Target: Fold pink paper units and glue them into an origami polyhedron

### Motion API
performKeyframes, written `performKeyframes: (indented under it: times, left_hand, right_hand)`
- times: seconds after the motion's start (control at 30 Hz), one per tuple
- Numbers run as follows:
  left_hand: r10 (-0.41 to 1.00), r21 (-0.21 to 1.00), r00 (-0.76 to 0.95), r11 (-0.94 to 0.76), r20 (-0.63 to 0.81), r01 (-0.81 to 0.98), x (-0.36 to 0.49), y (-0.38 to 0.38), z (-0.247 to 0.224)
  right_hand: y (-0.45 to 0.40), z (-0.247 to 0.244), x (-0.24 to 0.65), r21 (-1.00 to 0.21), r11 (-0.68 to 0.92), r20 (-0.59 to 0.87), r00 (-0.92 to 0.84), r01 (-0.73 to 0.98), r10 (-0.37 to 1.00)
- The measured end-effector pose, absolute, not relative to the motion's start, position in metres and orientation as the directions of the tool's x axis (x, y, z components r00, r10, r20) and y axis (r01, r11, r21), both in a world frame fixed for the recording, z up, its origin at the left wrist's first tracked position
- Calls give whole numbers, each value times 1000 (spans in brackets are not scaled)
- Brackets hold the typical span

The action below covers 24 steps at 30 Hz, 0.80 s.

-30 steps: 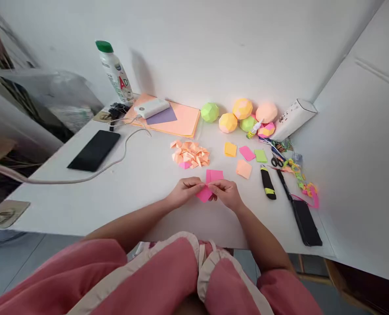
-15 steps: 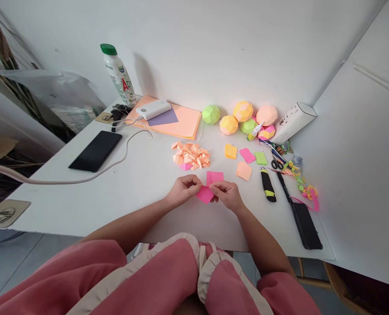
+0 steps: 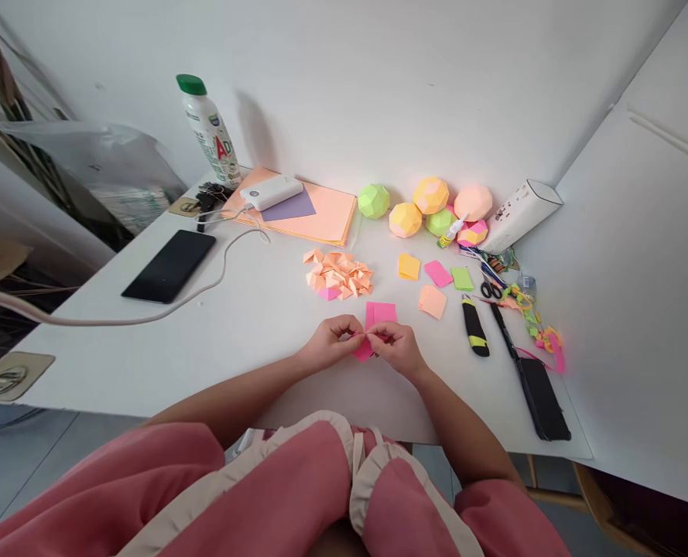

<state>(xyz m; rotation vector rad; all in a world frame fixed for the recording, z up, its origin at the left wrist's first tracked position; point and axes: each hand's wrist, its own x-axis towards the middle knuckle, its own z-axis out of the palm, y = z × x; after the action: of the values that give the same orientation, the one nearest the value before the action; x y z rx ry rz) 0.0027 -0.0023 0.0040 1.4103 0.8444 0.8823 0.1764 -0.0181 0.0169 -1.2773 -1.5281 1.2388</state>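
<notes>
Between my two hands, just above the table, is a small pink paper square (image 3: 364, 352), partly covered by my fingers. My left hand (image 3: 333, 342) pinches its left side between thumb and forefinger. From the other side my right hand (image 3: 398, 348) pinches it too, and the thumbs nearly meet at the middle. Right behind the fingers lie more pink paper squares (image 3: 381, 312) on the table. A heap of folded peach paper pieces (image 3: 344, 275), with a bit of pink at its front, sits beyond my left hand.
Small paper stacks in orange (image 3: 409, 267), pink (image 3: 438, 274), green (image 3: 461, 278) and peach (image 3: 432, 302) lie beyond my right hand. A box cutter (image 3: 474, 329) and scissors (image 3: 491, 289) are at right. Faceted paper balls (image 3: 430, 196) line the wall. A tablet (image 3: 169, 267), cable and bottle (image 3: 211, 135) stand left.
My fingers have drawn closer together over the pink paper square and cover more of it. Less of its surface shows, and it looks bent along the top. Other things stay put.
</notes>
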Motion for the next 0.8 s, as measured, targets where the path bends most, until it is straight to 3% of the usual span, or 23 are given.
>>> performKeyframes:
  times: [0.1,0.37,0.6,0.8]
  left_hand:
    - [904,998,425,-45,55,-34,2,-1,3]
    - [939,976,338,131,-66,-172,0,3,7]
    - [917,980,396,117,-46,-158,1,1,8]
    - [914,991,404,78,-29,-106,2,0,10]
  right_hand:
    - [-18,18,179,-976,-10,-55,-202,217,978]
    - [-9,25,191,-981,-58,-73,-76,183,994]
    - [-14,22,182,-979,5,-50,-261,206,964]
    - [-15,21,182,-971,36,-31,-272,236,962]
